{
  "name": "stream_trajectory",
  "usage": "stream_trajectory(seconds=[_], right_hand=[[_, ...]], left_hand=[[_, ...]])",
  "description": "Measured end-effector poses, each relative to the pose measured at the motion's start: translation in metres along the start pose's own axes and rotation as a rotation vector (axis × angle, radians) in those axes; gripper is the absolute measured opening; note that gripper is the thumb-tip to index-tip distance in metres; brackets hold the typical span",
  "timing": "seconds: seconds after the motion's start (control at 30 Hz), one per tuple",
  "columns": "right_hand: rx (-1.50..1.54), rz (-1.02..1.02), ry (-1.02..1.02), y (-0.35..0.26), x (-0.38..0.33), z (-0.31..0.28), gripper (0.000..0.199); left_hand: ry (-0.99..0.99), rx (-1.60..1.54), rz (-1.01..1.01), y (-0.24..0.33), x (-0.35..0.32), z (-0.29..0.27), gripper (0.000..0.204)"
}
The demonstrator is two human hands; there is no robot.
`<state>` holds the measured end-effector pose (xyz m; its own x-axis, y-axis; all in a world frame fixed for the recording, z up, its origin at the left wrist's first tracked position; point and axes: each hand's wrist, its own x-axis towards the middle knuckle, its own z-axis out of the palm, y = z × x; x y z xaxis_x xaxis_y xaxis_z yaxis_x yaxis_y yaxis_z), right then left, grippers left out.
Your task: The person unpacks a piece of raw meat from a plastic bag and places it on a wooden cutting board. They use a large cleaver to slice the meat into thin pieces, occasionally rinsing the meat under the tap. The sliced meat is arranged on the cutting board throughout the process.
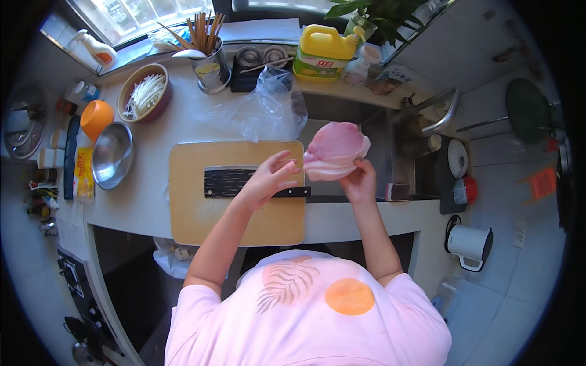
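A pale pink, rounded slab of raw meat with a whitish fatty edge point(337, 151) is grasped at its lower right edge by the right hand point(359, 183) and is held up over the grey steel sink point(381, 143), to the right of the board. The left hand point(268, 178) is raised with its fingers loosely spread and unclenched; nothing is gripped by it, and its fingertips are held just beside the meat's left edge. Beneath the left hand, a broad black cleaver with pale streaks along its blade point(223, 182) is laid flat on a light wooden rectangular cutting board point(238, 229), its black handle pointed right and carried past the board's edge.

Behind the board, a crumpled clear plastic bag point(262, 113) is spread on the pale surface point(143, 210). To the left are placed a shiny round metal bowl point(113, 155), a small orange bowl point(96, 119) and a brownish round bowl point(161, 112), in which thin white strands point(145, 96) are heaped. Farther back, wooden chopsticks point(204, 32) are stood in a cylindrical metal holder point(213, 72), and a yellow plastic jug point(320, 52) is set behind the sink.
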<state>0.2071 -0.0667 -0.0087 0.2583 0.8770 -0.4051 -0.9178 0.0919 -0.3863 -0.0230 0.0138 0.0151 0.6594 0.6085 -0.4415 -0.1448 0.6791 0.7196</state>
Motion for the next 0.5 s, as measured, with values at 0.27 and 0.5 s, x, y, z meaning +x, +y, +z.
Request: stream_trajectory(seconds=[0.27,0.5], right_hand=[[-0.254,0.356,-0.221,0.040,-0.027,0.022,0.055],[-0.340,0.498,-0.360,0.072,-0.014,0.020,0.056]], left_hand=[[-0.195,0.149,-0.047,0.010,-0.019,-0.023,0.082],[-0.072,0.198,-0.091,-0.007,-0.053,-0.042,0.064]])
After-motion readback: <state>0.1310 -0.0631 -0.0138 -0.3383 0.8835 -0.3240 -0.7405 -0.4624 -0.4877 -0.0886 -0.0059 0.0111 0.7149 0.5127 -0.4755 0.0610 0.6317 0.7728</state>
